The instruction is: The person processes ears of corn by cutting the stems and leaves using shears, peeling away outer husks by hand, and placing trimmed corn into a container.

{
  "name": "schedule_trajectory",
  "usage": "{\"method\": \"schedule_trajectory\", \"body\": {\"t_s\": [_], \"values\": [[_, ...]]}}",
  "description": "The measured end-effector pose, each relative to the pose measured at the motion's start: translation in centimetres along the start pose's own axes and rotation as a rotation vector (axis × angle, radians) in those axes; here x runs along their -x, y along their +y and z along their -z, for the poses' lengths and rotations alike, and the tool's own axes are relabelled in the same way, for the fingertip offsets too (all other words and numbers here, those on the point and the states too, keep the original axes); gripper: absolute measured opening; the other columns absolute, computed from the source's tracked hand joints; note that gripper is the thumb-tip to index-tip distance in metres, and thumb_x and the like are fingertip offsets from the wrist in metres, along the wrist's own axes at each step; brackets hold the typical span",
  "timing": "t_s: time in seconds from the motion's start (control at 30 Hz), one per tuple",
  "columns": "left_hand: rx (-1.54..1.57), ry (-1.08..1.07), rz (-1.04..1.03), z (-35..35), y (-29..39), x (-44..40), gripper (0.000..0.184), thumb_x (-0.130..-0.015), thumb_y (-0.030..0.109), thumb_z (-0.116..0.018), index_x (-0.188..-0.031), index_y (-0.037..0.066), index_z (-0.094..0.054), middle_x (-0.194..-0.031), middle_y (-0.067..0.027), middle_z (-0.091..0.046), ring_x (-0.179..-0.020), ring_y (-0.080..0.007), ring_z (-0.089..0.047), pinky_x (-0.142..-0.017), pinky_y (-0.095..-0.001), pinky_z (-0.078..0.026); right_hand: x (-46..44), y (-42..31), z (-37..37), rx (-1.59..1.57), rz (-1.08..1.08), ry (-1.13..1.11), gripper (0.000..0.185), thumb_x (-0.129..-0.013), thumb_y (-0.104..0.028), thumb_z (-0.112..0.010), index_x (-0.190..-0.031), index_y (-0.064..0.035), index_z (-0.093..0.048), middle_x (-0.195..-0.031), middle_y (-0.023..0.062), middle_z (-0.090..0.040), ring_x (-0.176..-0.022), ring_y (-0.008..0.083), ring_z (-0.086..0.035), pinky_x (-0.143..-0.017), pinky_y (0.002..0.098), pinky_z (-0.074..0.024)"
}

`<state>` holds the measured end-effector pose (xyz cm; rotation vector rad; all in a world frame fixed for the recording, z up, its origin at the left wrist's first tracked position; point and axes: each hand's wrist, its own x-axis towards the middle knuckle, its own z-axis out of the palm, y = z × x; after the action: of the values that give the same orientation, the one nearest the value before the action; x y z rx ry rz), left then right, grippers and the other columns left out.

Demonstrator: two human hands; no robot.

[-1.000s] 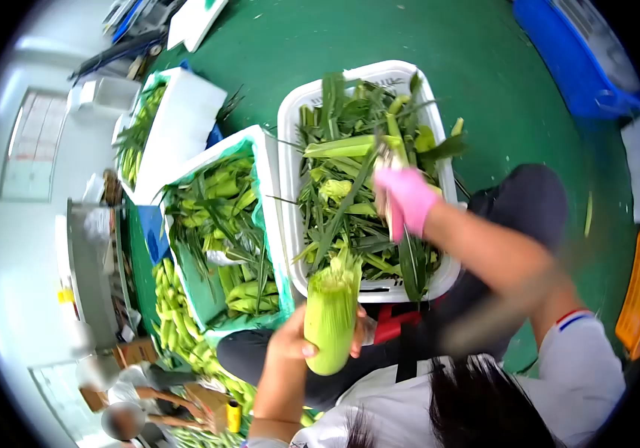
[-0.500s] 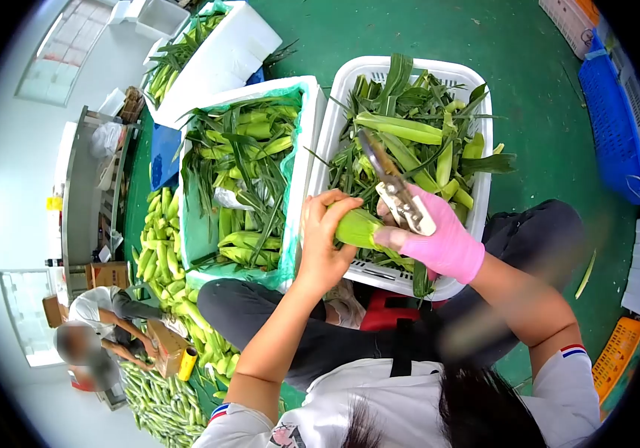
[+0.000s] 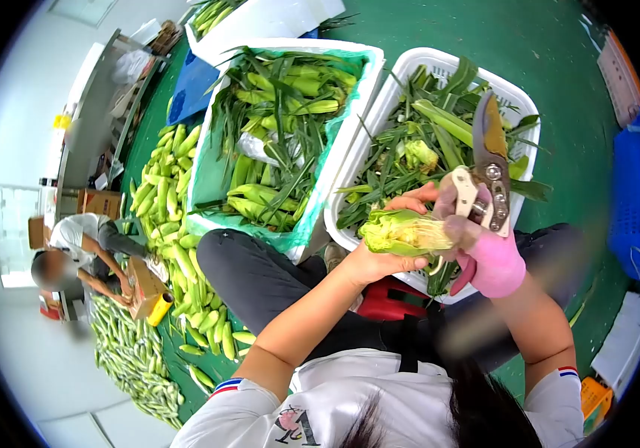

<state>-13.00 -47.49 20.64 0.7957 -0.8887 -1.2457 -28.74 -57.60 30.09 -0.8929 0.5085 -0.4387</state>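
Note:
My left hand (image 3: 380,265) is wrapped around a corn cob (image 3: 402,231) in pale green husk, holding it low over the front of a white basket. Strands of pale silk show at the cob's right end. My right hand (image 3: 498,261), in a pink glove, grips pruning shears (image 3: 490,142) whose blades point up and away. The right thumb and fingers also touch the silky end of the cob. Under both hands the white basket (image 3: 333,216) holds husks, long leaves and a yellowish-green husk piece (image 3: 420,157).
Left of the basket stands a white foam box (image 3: 372,56) with a green liner, full of corn. Piles of corn (image 3: 159,190) cover the floor farther left. A person (image 3: 85,246) bends over a cardboard box (image 3: 146,287). Blue crates (image 3: 630,201) stand at the right.
The view has shifted, and the cob has turned so its silky end shows. The shears have swung more upright. A yellowish-green husk piece now shows in the basket.

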Motion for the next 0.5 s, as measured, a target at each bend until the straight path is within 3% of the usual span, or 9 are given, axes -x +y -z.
{"method": "schedule_trajectory", "body": {"t_s": [0.03, 0.13, 0.23, 0.27, 0.3, 0.37, 0.4, 0.43, 0.5], "values": [[0.027, -0.042, -0.089, 0.5, -0.3, -0.3, 0.071, -0.073, 0.016, -0.087, -0.13, 0.008, -0.047, -0.14, -0.012, -0.047, -0.141, -0.0289, -0.034, -0.116, -0.0467, -0.026, -0.3, 0.7, -0.2, -0.018, 0.054, -0.001, 0.028, -0.086, -0.01, -0.06, -0.113, -0.0061, -0.054, -0.095, 0.0024, -0.055, -0.083, 0.0094, -0.057, -0.06, 0.0226, -0.0486], [0.081, -0.051, 0.275, 3.3, 0.6, 0.8, 0.077, -0.073, 0.015, -0.086, -0.137, 0.007, -0.043, -0.141, -0.0089, -0.047, -0.137, -0.0205, -0.039, -0.114, -0.0394, -0.03, -1.1, 1.9, -0.5, -0.08, 0.035, 0.084, 0.037, -0.086, -0.011, -0.067, -0.119, -0.009, -0.049, -0.091, 0.0015, -0.056, -0.074, 0.011, -0.056, -0.06, 0.0248, -0.0456], [-0.063, 0.012, 0.28, 7.5, 0.3, 2.9, 0.072, -0.083, 0.032, -0.08, -0.139, 0.006, -0.043, -0.13, -0.0036, -0.053, -0.12, -0.0131, -0.051, -0.102, -0.0324, -0.043, -3.4, 4.1, 0.5, -0.141, 0.02, 0.199, 0.032, -0.094, -0.01, -0.057, -0.125, -0.0072, -0.05, -0.092, 0.0023, -0.058, -0.08, 0.0158, -0.057, -0.068, 0.0328, -0.0508], [-0.003, 0.231, 0.455, 7.9, 2.1, 4.2, 0.068, -0.087, 0.04, -0.075, -0.138, 0.006, -0.044, -0.117, -0.0047, -0.059, -0.102, -0.014, -0.061, -0.087, -0.0302, -0.052, -4.8, 5.4, 2.2, -0.202, -0.008, 0.091, 0.03, -0.095, -0.015, -0.055, -0.123, -0.0057, -0.051, -0.086, 0.0023, -0.057, -0.079, 0.0169, -0.056, -0.072, 0.0368, -0.0505], [0.036, 0.34, 0.606, 9.9, 4.2, 5.4, 0.065, -0.089, 0.048, -0.07, -0.133, 0.006, -0.047, -0.104, -0.0082, -0.063, -0.083, -0.0179, -0.067, -0.069, -0.0324, -0.058, -5.2, 5.1, 1.6, -0.33, -0.112, 0.211, 0.028, -0.094, -0.019, -0.054, -0.119, -0.0055, -0.052, -0.083, 0.0022, -0.054, -0.078, 0.0176, -0.054, -0.074, 0.0382, -0.049], [0.147, 0.589, 0.657, 16.5, 8.6, 8.2, 0.066, -0.088, 0.057, -0.066, -0.127, 0.007, -0.05, -0.097, -0.0123, -0.065, -0.071, -0.0243, -0.068, -0.061, -0.038, -0.059, -6.0, 6.7, 5.6, -0.433, -0.199, 0.087, 0.034, -0.093, -0.022, -0.059, -0.121, -0.004, -0.05, -0.087, 0.0023, -0.054, -0.082, 0.0198, -0.054, -0.082, 0.0385, -0.0455], [0.213, 0.743, 0.709, 21.1, 11.5, 9.6, 0.071, -0.085, 0.062, -0.065, -0.123, 0.004, -0.052, -0.093, -0.0172, -0.067, -0.073, -0.029, -0.069, -0.064, -0.0408, -0.06, -6.1, 6.8, 6.0, -0.407, -0.229, 0.122, 0.034, -0.094, -0.023, -0.058, -0.121, -0.004, -0.051, -0.088, 0.0027, -0.055, -0.083, 0.0205, -0.055, -0.082, 0.0391, -0.0461], [0.064, 0.898, 0.53, 24.4, 14.8, 10.8, 0.07, -0.085, 0.063, -0.064, -0.117, 0.002, -0.054, -0.091, -0.0167, -0.067, -0.077, -0.0292, -0.069, -0.067, -0.0422, -0.06, -6.0, 6.8, 6.3, -0.381, -0.256, 0.165, 0.034, -0.094, -0.025, -0.058, -0.12, -0.0039, -0.051, -0.088, 0.0032, -0.055, -0.083, 0.0212, -0.055, -0.081, 0.0397, -0.0467], [0.174, 1.284, 0.26, 34.0, 20.1, 13.0, 0.06, -0.097, 0.054, -0.049, -0.12, -0.002, -0.05, -0.105, -0.0222, -0.064, -0.093, -0.0333, -0.067, -0.075, -0.0482, -0.059, -6.0, 6.7, 6.3, -0.369, -0.271, 0.193, 0.034, -0.095, -0.025, -0.057, -0.12, -0.0039, -0.052, -0.093, 0.0054, -0.059, -0.087, 0.023, -0.058, -0.08, 0.0419, -0.0487]]}}
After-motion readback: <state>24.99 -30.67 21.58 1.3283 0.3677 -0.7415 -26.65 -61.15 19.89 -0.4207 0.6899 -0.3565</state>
